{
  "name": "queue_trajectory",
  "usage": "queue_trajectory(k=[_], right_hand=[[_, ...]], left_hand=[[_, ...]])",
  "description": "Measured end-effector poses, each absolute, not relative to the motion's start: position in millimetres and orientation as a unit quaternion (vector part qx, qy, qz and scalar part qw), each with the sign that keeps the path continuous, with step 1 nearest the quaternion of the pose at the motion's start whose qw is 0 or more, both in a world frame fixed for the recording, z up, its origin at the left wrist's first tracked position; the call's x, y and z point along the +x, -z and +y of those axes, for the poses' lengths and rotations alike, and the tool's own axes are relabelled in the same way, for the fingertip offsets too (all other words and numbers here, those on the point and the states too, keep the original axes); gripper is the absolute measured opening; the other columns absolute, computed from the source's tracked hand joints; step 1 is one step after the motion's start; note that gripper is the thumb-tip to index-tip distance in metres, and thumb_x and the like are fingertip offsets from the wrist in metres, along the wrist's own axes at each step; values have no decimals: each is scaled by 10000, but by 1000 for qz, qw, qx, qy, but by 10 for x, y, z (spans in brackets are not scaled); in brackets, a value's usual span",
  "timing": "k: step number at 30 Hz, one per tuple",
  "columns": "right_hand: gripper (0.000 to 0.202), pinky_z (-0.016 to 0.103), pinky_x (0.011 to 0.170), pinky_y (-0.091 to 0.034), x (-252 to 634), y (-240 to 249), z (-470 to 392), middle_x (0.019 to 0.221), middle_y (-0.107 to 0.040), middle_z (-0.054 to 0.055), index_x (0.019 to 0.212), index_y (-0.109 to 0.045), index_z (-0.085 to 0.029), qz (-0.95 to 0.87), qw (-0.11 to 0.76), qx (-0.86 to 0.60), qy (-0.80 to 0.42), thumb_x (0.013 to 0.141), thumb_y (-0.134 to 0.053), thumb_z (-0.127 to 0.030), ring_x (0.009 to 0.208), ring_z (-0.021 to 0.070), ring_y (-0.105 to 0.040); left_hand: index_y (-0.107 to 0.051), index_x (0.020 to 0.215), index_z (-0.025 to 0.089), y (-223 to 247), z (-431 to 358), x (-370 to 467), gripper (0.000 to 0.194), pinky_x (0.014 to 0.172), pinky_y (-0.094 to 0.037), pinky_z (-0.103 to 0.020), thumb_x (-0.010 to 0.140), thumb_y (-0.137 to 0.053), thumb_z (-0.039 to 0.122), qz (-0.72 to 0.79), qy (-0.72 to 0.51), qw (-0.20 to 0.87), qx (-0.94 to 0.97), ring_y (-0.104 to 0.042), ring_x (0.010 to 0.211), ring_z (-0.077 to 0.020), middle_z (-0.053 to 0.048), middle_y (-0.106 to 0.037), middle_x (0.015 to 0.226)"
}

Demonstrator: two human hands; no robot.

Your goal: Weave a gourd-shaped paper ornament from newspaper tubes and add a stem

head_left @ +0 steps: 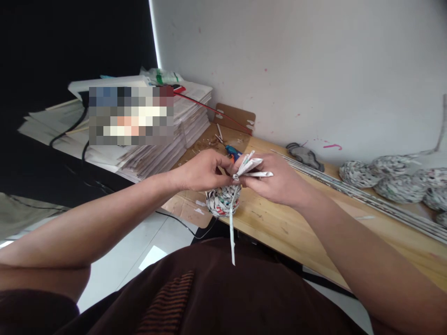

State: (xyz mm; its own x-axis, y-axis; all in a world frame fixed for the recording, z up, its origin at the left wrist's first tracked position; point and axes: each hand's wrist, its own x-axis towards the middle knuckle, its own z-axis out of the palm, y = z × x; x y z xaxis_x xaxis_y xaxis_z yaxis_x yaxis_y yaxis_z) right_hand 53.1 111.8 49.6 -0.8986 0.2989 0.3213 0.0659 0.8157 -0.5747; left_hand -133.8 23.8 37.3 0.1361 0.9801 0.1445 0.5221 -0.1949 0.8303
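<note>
Woven piece: rounded, made of rolled printed paper, held at the near edge of the wooden table; its inside is hidden, so whether it is hollow or holds anything cannot be told.
Left hand: thumb and fingertips pinched together at the piece's gathered top.
Right hand: half-curled, thumb and fingers closing on the same top from the other side.
Tube ends: white, fanning out in front of the right hand.
Loose strip: hanging down the piece's front, past its base.
Other woven pieces: grouped at the far right against the wall.
Long paper rods: lying side by side along the table.
Paper stack: piled high at left, a clear plastic bag on top.
</note>
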Motion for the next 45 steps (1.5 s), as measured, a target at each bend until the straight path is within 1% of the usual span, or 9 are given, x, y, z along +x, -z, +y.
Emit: queue_trajectory(k=[4, 10, 16, 21, 24, 28, 34, 39, 45], right_hand=[[74, 280, 753, -472, 554, -432, 1119, 867, -758, -5, 848, -746, -224, -923, 224, -141, -280, 841, -692, -174, 791, 169, -689], [42, 300, 762, -501, 576, -312, 1118, 876, -765, 12, 848, -753, -211, -899, 259, -182, -302, 826, -722, -192, 815, 190, -702], [39, 308, 759, -517, 573, -324, 1081, 884, -773, 16, 834, -767, -213, -887, 270, -209, -310, 818, -740, -190, 838, 202, -712], [11, 282, 680, -507, 532, -331, 1048, 799, -766, 7, 792, -769, -198, -868, 272, -239, -341, 802, -772, -202, 711, 166, -687], [26, 275, 656, -495, 521, -323, 1049, 774, -762, 7, 799, -772, -191, -862, 279, -245, -344, 797, -782, -214, 685, 160, -678], [42, 287, 723, -500, 535, -320, 1081, 833, -774, 22, 794, -768, -187, -883, 267, -214, -322, 815, -771, -224, 763, 179, -697], [47, 294, 755, -511, 532, -271, 1130, 907, -782, 34, 841, -765, -187, -859, 243, -217, -395, 831, -740, -226, 847, 197, -708], [127, 265, 626, -490, 510, -307, 1080, 693, -717, 5, 708, -711, -170, -857, 243, -256, -377, 810, -748, -236, 655, 153, -662], [121, 230, 439, -480, 427, -348, 1016, 548, -640, -19, 685, -656, -169, -814, 231, -322, -425, 780, -729, -189, 464, 133, -626]], left_hand=[[-795, 740, 184, -323, 320, -1388, 146, 558, -430, -231, 719, -802, 329, 538, -354, 334, 689, -613, 575, -143, 4, -705, 638], [-739, 789, 160, -191, 343, -1363, 132, 586, -494, -267, 719, -794, 258, 524, -417, 375, 641, -667, 634, -174, -41, -732, 707], [-598, 932, 169, -162, 283, -1259, 329, 624, -500, -250, 681, -810, 176, 515, -482, 384, 596, -678, 756, -166, -51, -710, 836], [-567, 934, 180, -76, 277, -1232, 302, 689, -501, -270, 691, -731, 109, 507, -493, 369, 603, -688, 865, -191, -46, -692, 873], [-549, 929, 181, -37, 281, -1220, 305, 688, -499, -272, 683, -710, 99, 503, -504, 368, 598, -682, 862, -190, -42, -683, 871], [-510, 910, 186, -27, 269, -1207, 321, 653, -488, -251, 671, -703, 92, 502, -521, 387, 572, -669, 808, -162, -22, -667, 849], [-461, 884, 199, -21, 235, -1193, 352, 675, -499, -258, 677, -728, 101, 514, -523, 390, 557, -671, 746, -136, 13, -662, 799], [-471, 842, 201, -19, 192, -1163, 340, 626, -485, -240, 673, -754, 117, 545, -531, 343, 551, -675, 720, -134, 19, -670, 769], [-512, 776, 189, -11, 117, -1067, 245, 591, -468, -226, 709, -741, 132, 594, -528, 238, 558, -658, 712, -128, 10, -666, 758]])
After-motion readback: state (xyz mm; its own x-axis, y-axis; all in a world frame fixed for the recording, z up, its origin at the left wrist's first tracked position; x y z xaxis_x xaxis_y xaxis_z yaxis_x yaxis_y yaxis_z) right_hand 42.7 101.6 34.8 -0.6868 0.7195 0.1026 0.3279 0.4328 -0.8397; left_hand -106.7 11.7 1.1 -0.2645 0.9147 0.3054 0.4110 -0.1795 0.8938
